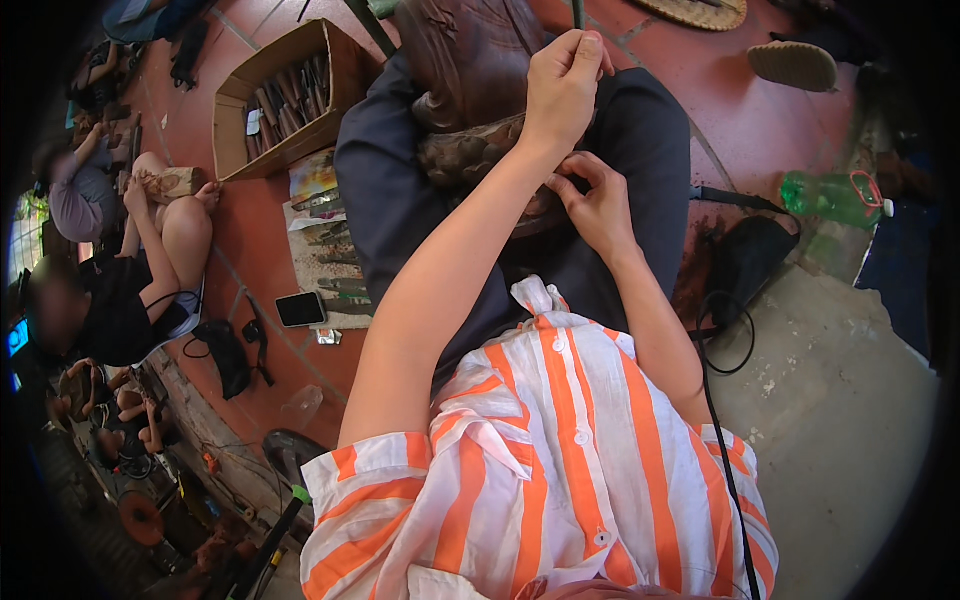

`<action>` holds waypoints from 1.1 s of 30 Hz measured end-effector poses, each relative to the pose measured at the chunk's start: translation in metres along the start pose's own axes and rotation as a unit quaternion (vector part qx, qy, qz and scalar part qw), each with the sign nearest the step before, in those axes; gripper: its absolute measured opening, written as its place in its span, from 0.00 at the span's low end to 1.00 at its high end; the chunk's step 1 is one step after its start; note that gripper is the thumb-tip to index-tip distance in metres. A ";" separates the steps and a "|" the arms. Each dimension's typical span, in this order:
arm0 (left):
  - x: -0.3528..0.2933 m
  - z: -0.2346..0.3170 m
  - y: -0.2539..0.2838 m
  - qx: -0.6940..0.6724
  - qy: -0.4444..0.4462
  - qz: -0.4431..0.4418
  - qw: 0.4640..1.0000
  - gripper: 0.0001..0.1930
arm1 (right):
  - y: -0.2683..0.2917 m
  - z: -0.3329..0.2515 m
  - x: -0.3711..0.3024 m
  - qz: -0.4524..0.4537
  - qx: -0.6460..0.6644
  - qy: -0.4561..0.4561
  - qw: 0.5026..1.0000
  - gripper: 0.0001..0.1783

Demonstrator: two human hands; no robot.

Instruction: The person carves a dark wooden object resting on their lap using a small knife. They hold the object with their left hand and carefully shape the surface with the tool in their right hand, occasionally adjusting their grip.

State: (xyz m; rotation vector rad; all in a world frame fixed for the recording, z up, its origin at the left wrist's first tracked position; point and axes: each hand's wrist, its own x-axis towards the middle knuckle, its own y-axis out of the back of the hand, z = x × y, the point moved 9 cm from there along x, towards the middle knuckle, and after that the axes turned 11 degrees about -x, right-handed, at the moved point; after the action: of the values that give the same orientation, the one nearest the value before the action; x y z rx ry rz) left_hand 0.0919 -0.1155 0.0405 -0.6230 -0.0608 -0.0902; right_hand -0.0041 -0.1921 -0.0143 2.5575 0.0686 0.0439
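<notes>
A dark brown carved wooden sculpture (470,60) stands between my bent legs, its lower part (470,155) cut in rounded relief. My left hand (565,90) is raised over its right side, the fingers closed in a fist; whatever it may hold is hidden. Just beyond the fist a thin dark rod shows, and I cannot tell whether it belongs to the hand. Lower and closer to me, my right hand (600,205) is curled beside the sculpture's base, thumb and forefinger close together. Anything between those fingers is too small or hidden to name.
To the left sit a cardboard box (232,125) of wooden-handled tools, a mat with several chisels (340,257) and a phone (300,310). Co-workers (110,300) sit farther left. At right are a green bottle (830,197), a black bag (750,260) and a sandal (792,66).
</notes>
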 end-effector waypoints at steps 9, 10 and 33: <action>-0.001 0.015 -0.018 0.034 -0.032 -0.024 0.999 0.16 | 0.001 0.001 0.006 -0.006 0.030 0.023 0.999 0.10; -0.002 0.010 -0.010 0.041 -0.017 -0.001 0.999 0.16 | 0.002 -0.005 0.000 -0.027 0.022 0.040 0.999 0.10; -0.002 0.012 -0.008 0.052 -0.033 0.004 0.998 0.15 | 0.001 0.001 0.004 0.013 -0.011 -0.001 1.000 0.10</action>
State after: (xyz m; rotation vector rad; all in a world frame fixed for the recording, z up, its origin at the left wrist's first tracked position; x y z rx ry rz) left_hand 0.0886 -0.1152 0.0548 -0.5226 -0.1254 -0.0590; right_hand -0.0002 -0.1934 -0.0145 2.5365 0.0349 0.0512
